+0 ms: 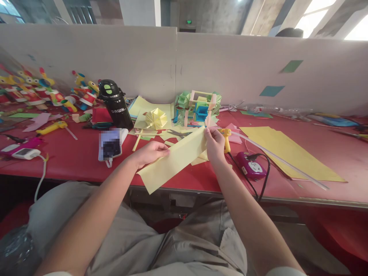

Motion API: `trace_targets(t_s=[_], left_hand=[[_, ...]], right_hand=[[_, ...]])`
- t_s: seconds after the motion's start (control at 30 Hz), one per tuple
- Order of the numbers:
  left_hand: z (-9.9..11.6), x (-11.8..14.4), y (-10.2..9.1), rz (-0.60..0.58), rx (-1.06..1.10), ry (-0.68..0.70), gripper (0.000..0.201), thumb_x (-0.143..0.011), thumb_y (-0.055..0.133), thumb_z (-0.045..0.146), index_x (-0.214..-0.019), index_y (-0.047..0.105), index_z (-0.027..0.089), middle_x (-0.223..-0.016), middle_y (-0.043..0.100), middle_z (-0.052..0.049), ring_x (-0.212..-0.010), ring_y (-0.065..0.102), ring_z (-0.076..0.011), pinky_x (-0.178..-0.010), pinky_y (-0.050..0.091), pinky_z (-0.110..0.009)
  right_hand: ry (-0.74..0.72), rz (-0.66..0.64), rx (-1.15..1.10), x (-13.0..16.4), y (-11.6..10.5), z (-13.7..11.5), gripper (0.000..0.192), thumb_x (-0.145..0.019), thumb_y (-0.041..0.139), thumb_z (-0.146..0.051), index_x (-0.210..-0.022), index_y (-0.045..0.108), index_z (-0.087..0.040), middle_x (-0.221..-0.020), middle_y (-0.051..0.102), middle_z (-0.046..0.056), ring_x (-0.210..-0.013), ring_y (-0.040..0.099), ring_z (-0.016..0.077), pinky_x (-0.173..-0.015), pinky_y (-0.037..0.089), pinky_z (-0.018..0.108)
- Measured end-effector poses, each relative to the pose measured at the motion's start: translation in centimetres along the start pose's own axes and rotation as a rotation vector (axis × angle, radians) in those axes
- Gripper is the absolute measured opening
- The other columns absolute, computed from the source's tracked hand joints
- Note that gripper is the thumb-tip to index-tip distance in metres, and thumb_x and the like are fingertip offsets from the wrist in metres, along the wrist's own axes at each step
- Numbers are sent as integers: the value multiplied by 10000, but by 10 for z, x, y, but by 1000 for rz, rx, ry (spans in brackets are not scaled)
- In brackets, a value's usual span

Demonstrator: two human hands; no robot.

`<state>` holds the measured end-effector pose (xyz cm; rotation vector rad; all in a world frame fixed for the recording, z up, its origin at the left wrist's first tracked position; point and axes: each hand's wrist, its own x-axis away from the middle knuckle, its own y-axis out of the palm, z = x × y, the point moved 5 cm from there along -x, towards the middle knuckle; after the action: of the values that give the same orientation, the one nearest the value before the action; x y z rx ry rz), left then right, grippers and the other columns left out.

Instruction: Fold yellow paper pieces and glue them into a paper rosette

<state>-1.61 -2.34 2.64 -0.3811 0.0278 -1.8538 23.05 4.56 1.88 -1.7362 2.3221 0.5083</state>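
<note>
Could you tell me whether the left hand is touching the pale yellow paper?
Touching: the head view shows the left hand pinching the pale yellow paper.

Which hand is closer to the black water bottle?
Left. The left hand holds the yellow paper just right of the black bottle; the right hand is farther right.

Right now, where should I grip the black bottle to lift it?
Grip the black bottle around its bare middle body, coming from the front right. It stands upright, the lid looks bulky, and clutter crowds its left; both hands hold the yellow paper.
</note>
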Motion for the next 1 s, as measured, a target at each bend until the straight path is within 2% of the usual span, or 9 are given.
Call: trace_targets(t_s=[0.17,0.33,0.53,0.63,0.8,1.0], left_hand=[[-3,-5,-9,117,-40,14,411,-529,911,435,-796,751,167,-878,768,-81,-856,690,-255,-748,498,-342],[-5,-8,-16,195,-96,38,405,-531,909,442,-779,748,164,-852,770,-90,-826,698,-255,-729,492,-339],[-2,-9,-18,153,-133,105,368,-597,871,451,-814,759,176,-899,777,-92,-917,704,-265,-833,508,-363],[-3,-8,-23,155,-135,97,349,-608,861,437,-834,763,189,-936,781,-87,-959,703,-270,-876,512,-378],[-6,-8,-39,171,-211,122,316,-637,834,443,-823,761,199,-924,781,-79,-936,706,-258,-877,513,-375],[-8,-8,-52,216,-237,96,402,-554,869,473,-809,759,183,-866,779,-92,-873,709,-271,-818,519,-385]], right_hand=[[-7,-11,-2,2,1,-1,345,-748,705,-532,-719,604,-203,-667,570,-4,-635,487,141,-601,401,281],[-13,-13,7,2,0,-1,345,-759,700,-537,-734,600,-208,-686,579,1,-645,499,146,-606,400,283],[-15,59,-24,-4,-8,4,335,-764,699,-518,-718,584,-206,-671,536,-20,-619,469,125,-592,383,269],[9,94,-32,-6,-12,7,331,-769,689,-516,-715,579,-208,-658,517,-28,-601,456,118,-577,373,264],[117,18,-5,-5,-10,11,327,-746,692,-525,-753,604,-210,-683,562,-12,-610,493,131,-555,380,266],[162,-56,39,-4,-6,17,383,-687,713,-567,-716,602,-202,-662,580,-6,-605,490,133,-568,374,272]])
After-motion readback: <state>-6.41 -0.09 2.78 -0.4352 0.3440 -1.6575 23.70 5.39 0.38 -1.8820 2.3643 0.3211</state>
